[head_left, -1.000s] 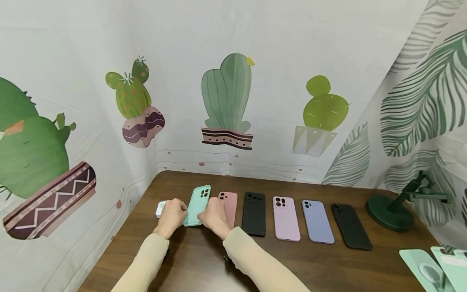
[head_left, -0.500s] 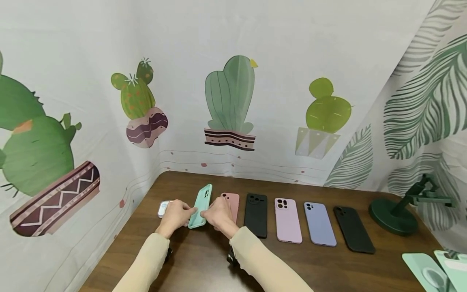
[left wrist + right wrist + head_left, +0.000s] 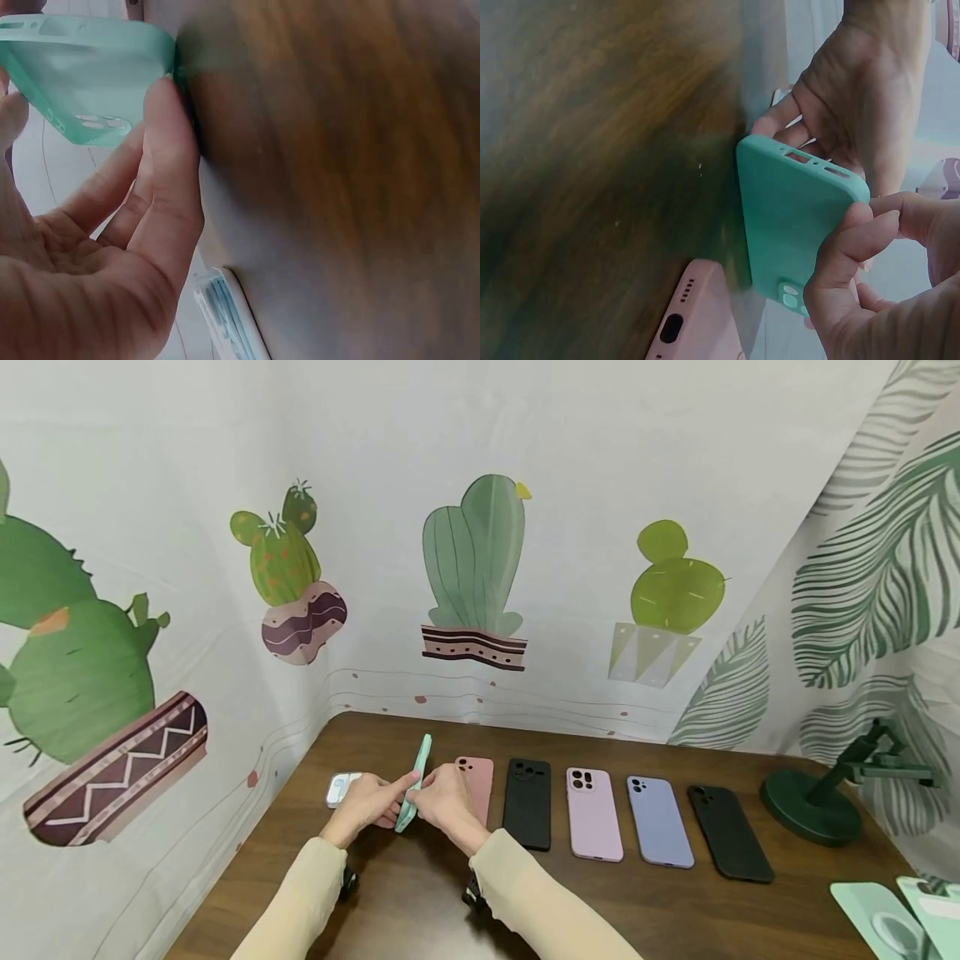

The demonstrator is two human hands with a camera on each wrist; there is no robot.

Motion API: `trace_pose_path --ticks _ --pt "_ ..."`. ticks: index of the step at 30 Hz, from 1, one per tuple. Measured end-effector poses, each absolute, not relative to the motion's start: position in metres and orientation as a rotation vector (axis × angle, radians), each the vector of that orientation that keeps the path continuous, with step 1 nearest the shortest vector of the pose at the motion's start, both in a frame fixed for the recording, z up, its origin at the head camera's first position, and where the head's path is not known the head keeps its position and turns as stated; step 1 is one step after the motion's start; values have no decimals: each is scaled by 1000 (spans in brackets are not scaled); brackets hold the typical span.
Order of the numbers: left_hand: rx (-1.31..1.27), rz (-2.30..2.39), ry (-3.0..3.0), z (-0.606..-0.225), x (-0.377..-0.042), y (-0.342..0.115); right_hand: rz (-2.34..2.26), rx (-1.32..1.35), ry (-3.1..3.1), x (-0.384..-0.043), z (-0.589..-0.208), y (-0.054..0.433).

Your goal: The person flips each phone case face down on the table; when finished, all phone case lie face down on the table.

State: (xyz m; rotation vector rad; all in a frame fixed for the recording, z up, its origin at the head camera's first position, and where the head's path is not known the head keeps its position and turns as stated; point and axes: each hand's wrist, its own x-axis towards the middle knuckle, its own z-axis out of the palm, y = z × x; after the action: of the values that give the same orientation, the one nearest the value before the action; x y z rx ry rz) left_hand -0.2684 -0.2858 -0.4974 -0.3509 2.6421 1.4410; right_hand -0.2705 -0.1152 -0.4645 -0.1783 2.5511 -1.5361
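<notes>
A mint green phone case (image 3: pixel 423 753) stands tilted on its long side on the table, between both hands. Its hollow inner side faces the left hand (image 3: pixel 366 803), as the left wrist view shows the case (image 3: pixel 90 71) with its camera cutout. The left thumb and fingers (image 3: pixel 174 150) hold it across its long sides. In the right wrist view the right hand (image 3: pixel 855 277) pinches its upper edge between thumb and fingers, with the smooth back of the case (image 3: pixel 799 217) facing it. The right hand (image 3: pixel 450 799) partly covers a pink phone case (image 3: pixel 478 777) lying beside it.
To the right lie a black case (image 3: pixel 527 810), a pink-lilac case (image 3: pixel 595 822), a lavender case (image 3: pixel 660 827) and another black case (image 3: pixel 729 835). A small white box (image 3: pixel 338 787) sits by the left hand. A green stand (image 3: pixel 810 810) and mint boards (image 3: pixel 877 914) are at far right.
The mint case has turned from lying nearly flat, back up, to standing on its long side. The left hand has moved right and taken hold of it; the right hand keeps its grip.
</notes>
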Motion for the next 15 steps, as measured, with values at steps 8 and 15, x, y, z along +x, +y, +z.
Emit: trace_pose_path --ticks 8,15 --pt "-231 1539 2481 -495 -268 -290 -1613 -175 2492 -265 -459 -120" --pt "-83 1669 2317 -490 -267 -299 -1654 -259 2413 -260 -460 -123"
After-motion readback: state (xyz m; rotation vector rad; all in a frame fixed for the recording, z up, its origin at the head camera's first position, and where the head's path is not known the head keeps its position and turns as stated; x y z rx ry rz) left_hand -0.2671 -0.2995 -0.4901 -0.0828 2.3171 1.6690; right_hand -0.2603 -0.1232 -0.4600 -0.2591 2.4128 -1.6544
